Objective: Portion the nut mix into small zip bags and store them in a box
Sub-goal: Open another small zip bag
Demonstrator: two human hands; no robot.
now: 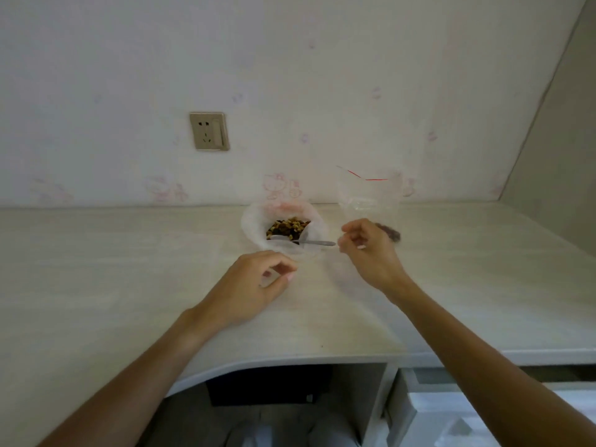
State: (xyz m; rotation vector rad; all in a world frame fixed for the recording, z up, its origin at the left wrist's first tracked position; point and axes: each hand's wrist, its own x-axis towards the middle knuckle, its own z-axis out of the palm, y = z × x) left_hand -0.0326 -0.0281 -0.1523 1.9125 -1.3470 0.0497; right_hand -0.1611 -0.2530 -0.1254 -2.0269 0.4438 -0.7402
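Nut mix (pixel 288 228): sits in a white bag (pixel 254 227) rolled open near the back edge of the worktop (pixel 129 269), middle of its width, probably so the mouth stays wide for scooping.
Spoon (pixel 303 242): lies in the white bag with its bowl by the nuts and its handle pointing right, toward the right hand; handy for the next scoop, I judge.
Zip bag (pixel 369 196): clear, with a red seal line, held up above the worktop at the back, right of the nut mix; mouth uppermost and looking spread, which would suit filling (no nuts visible inside it).
Right hand (pixel 371 250): raised just right of the spoon handle, fingers curled; it seems to pinch the lower part of the zip bag, though the clear plastic makes the contact hard to confirm.
Left hand (pixel 254 291): low over the worktop in front of the white bag, thumb and fingertips drawn together in a loose pinch; whether it grips anything, I cannot tell.
Dark blur (pixel 388 233): behind the right hand, too smeared to name.
Box: not in view.
Stage: judged early, with the zip bag readied and nothing portioned yet.
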